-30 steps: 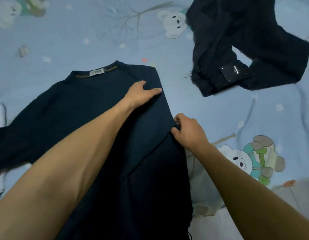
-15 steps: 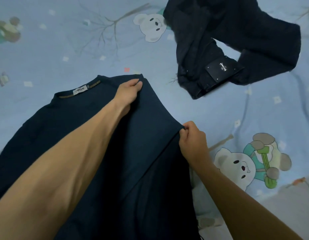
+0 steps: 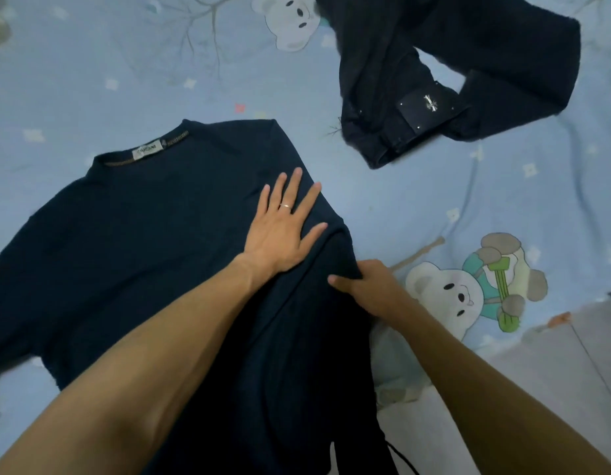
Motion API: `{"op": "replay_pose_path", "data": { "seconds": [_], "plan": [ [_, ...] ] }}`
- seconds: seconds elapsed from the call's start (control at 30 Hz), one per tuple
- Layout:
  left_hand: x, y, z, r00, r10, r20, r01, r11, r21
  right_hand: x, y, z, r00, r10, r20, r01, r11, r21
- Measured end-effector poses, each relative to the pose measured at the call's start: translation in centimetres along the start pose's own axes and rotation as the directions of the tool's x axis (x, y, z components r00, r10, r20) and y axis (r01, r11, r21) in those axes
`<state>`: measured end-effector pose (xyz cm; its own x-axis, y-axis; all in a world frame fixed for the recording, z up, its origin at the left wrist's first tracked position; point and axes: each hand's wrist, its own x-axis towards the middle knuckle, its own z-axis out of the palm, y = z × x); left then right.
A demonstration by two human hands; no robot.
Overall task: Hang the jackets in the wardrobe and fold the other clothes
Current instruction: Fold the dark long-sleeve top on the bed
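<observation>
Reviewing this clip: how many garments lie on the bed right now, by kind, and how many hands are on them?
Sweaters: 1, the navy sweater
Jeans: 1, the dark jeans
Hands on garments: 2, left hand flat, right hand gripping, both on the sweater
Total garments: 2

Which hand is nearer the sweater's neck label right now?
Left. The left hand lies flat on the sweater, below and right of the label. The right hand grips the folded edge farther down and right.
</observation>
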<state>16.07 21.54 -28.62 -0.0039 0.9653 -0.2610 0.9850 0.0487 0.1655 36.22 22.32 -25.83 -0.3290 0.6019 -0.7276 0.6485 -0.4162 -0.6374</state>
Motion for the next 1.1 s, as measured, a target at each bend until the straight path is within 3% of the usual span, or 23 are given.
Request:
{"op": "replay_pose_path", "data": {
  "seconds": [0.07, 0.13, 0.2, 0.23, 0.3, 0.33, 0.4, 0.47, 0.5, 0.57, 0.63, 0.67, 0.73, 0.8, 0.87, 1.0, 1.03, 1.1],
  "plan": [
    [-0.2, 0.6, 0.3, 0.998, -0.065, -0.024, 0.065, 0.998, -0.008, -0.5, 0.6, -0.7, 0.985, -0.031, -0.169, 0.022, 0.998, -0.055],
    [-2.0, 2.1, 0.8, 0.995, -0.094, -0.031, 0.092, 0.994, -0.061, -2.0, 1.0, -0.1, 0.964, -0.01, -0.266, 0.02, 0.999, 0.034],
    [-4.8, 3.8, 1.7, 0.999, -0.047, -0.02, 0.046, 0.998, -0.05, -3.7, 1.7, 1.0, 0.99, 0.088, -0.114, -0.06, 0.971, 0.232],
    [-6.8, 4.6, 2.2, 1.0, -0.022, -0.012, 0.021, 0.999, -0.034, -5.1, 2.3, 1.5, 0.99, 0.139, 0.024, -0.141, 0.963, 0.229],
    [-9.9, 5.2, 3.0, 1.0, -0.009, 0.003, 0.009, 1.0, -0.008, -7.0, 4.2, 1.7, 0.956, 0.186, 0.227, -0.2, 0.979, 0.044],
    [-11.1, 5.4, 3.4, 1.0, -0.024, 0.004, 0.024, 1.0, -0.01, -7.6, 5.2, 1.5, 0.958, 0.178, 0.226, -0.177, 0.984, -0.023],
    [-13.3, 6.0, 4.1, 0.998, -0.067, 0.013, 0.067, 0.997, -0.03, -8.7, 6.8, 0.6, 0.994, 0.108, 0.02, -0.108, 0.994, -0.033],
    [-15.1, 6.7, 4.7, 0.996, -0.089, -0.005, 0.088, 0.995, -0.045, -9.5, 8.1, 0.2, 0.969, 0.013, -0.245, -0.017, 1.0, -0.014],
    [-15.9, 7.2, 5.0, 0.996, -0.093, -0.016, 0.092, 0.995, -0.046, -9.8, 8.6, 0.3, 0.963, -0.011, -0.27, 0.015, 1.0, 0.012],
    [-17.6, 8.6, 5.6, 0.996, -0.09, -0.024, 0.089, 0.995, -0.039, -10.6, 9.7, 0.9, 0.997, -0.015, -0.074, 0.024, 0.992, 0.12],
    [-19.0, 9.9, 6.1, 0.995, -0.096, -0.008, 0.095, 0.995, -0.04, -11.5, 11.1, 1.3, 0.979, 0.015, 0.203, -0.016, 1.0, 0.005],
    [-20.2, 10.9, 6.7, 0.993, -0.116, -0.006, 0.116, 0.992, -0.043, -12.2, 12.4, 1.1, 0.963, 0.011, 0.269, 0.016, 0.995, -0.098],
    [-21.2, 11.8, 7.2, 0.986, -0.164, 0.003, 0.164, 0.984, -0.066, -12.2, 13.7, 0.1, 0.985, -0.019, 0.171, 0.056, 0.975, -0.217],
    [-22.2, 13.1, 7.7, 0.975, -0.221, -0.009, 0.219, 0.972, -0.09, -12.5, 15.0, -0.9, 0.997, -0.078, -0.025, 0.069, 0.965, -0.254],
    [-23.0, 14.0, 8.1, 0.963, -0.269, -0.001, 0.267, 0.957, -0.11, -12.8, 16.1, -1.2, 0.98, -0.152, -0.13, 0.115, 0.959, -0.259],
    [-25.4, 16.9, 9.1, 0.95, -0.311, 0.029, 0.313, 0.947, -0.072, -14.2, 18.2, -0.9, 0.987, -0.063, 0.148, 0.083, 0.988, -0.134],
    [-26.1, 17.4, 9.4, 0.95, -0.31, 0.047, 0.312, 0.949, -0.048, -14.2, 18.9, -0.8, 0.983, -0.046, 0.177, 0.075, 0.983, -0.166],
    [-27.4, 18.5, 9.6, 0.945, -0.317, 0.084, 0.318, 0.948, 0.008, -14.3, 20.2, -1.2, 0.996, -0.044, 0.076, 0.063, 0.96, -0.272]
  ]
}}
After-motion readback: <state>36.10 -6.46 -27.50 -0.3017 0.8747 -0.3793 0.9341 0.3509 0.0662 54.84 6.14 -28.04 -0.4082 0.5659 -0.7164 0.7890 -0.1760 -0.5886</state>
